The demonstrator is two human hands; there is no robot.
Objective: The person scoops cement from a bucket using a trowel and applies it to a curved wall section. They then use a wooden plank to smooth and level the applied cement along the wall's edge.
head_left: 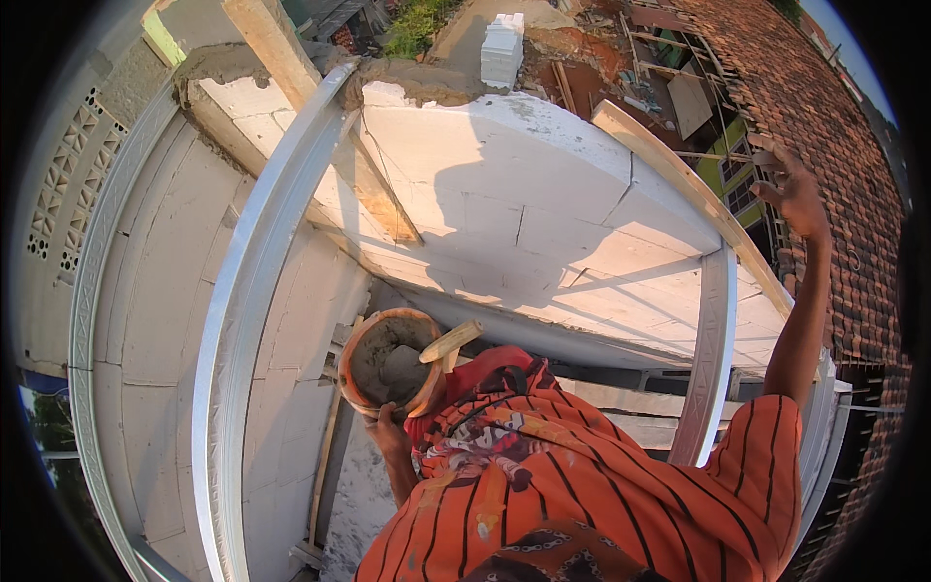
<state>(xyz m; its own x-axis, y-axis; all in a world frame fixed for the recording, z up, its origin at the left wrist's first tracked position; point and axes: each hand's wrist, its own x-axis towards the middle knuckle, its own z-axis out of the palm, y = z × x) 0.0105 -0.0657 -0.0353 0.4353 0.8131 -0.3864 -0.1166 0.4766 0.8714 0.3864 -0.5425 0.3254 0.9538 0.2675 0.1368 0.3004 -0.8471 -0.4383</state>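
My left hand [390, 436] grips the lower rim of an orange-brown bucket [347, 373] close to my body, its fingers partly hidden under the edge. Grey wet mortar [380, 354] lies inside the bucket. A trowel rests in the mortar, its wooden handle [452, 341] sticking out over the right rim toward me. Raised far out to the right, my right hand [797, 194] holds nothing, and its fingers are apart and loosely bent. Behind that hand lie the roof tiles, and a wooden plank [689, 189] slopes along the wall top to its left.
A white block wall [543, 223] stands ahead, with mortar [417, 80] on its top left. Silver metal beams [260, 242] cross at left, and another beam [706, 359] stands right. Wooden boards [373, 189] lean near the corner. White blocks [501, 53] are stacked beyond; a tiled roof [805, 97] lies right.
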